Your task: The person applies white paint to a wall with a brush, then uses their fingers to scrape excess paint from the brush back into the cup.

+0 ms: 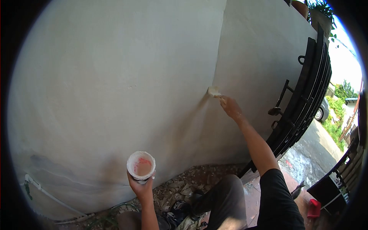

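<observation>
A person's two bare hands work before a pale, smooth wall (115, 76) outdoors, seen from above. The right hand (230, 108), arm stretched forward from a black sleeve (280, 195), is closed around the handle of a flat brush (214, 91). The brush's pale head is at the inside corner where two stretches of wall meet, and its bristles appear to touch the surface. The left hand (140, 188), lower and toward the left, is wrapped around a white-rimmed cup (130, 165) from below. The cup is upright, its mouth tipped into view, with pinkish paint (143, 167) inside and red streaks up the inner side. It is near the wall and well apart from the brush.

Below, a bent knee in dark trousers (226, 195) shows above ground strewn with dry leaves (182, 189). A white pipe (53, 195) runs along the wall's foot at lower left. On the right stands a black metal gate (306, 88); beyond it is a parked car (324, 110). A red object (314, 208) lies at lower right.
</observation>
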Available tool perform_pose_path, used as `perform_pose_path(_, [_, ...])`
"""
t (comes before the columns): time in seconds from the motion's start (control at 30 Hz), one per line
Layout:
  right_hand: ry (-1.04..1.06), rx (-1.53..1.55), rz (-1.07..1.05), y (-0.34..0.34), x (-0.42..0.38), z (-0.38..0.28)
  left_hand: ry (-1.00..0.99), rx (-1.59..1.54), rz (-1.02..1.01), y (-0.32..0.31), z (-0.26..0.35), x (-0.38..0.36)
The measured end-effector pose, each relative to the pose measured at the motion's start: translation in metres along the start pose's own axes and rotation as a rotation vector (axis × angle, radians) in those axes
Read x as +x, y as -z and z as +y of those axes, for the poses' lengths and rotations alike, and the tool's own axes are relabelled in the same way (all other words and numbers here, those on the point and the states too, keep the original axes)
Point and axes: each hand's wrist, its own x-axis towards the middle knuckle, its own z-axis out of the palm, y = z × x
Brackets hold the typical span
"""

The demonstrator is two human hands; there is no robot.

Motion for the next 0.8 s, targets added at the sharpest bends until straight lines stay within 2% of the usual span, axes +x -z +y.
perform_pose_path(0.07, [-0.077,-0.090,-0.236,-0.024,-0.032,0.007,0.000,0.003,-0.012,0.005,-0.007,0.002])
perform_pose_path(0.17, [-0.113,-0.113,-0.334,-0.024,-0.024,-0.006,-0.021,0.018,-0.037,0.007,-0.007,0.005])
perform_pose_path(0.23, [0.107,-0.102,-0.083,-0.013,0.023,0.005,-0.014,-0.014,-0.056,0.006,-0.010,0.004])
perform_pose_path(0.3, [-0.118,-0.022,-0.214,0.057,0.073,-0.048,-0.005,0.000,-0.042,0.004,-0.006,0.004])
perform_pose_path(0.37, [-0.158,-0.059,-0.140,0.105,0.116,-0.074,0.016,0.020,-0.032,0.006,-0.005,0.005])
perform_pose_path(0.43, [-0.109,-0.065,0.013,0.144,0.155,-0.084,0.039,-0.004,-0.032,0.007,-0.007,0.005])
perform_pose_path(0.5, [0.044,-0.046,0.313,0.168,0.188,-0.075,0.062,0.000,-0.025,0.004,-0.005,0.004])
perform_pose_path(0.53, [0.122,-0.044,0.489,0.174,0.198,-0.072,0.072,0.000,-0.019,0.004,-0.006,0.003])
perform_pose_path(0.57, [0.121,-0.051,0.484,0.175,0.202,-0.067,0.079,-0.004,-0.021,0.004,-0.008,0.002])
perform_pose_path(0.63, [0.181,-0.081,0.764,0.167,0.207,-0.061,0.040,-0.007,-0.063,0.005,-0.009,0.004])
perform_pose_path(0.7, [0.016,-0.003,0.437,0.140,0.185,-0.048,0.047,-0.011,-0.056,0.004,-0.005,0.002])
perform_pose_path(0.8, [-0.012,-0.184,0.332,0.054,0.124,-0.027,0.060,-0.025,-0.050,0.004,-0.002,0.004])
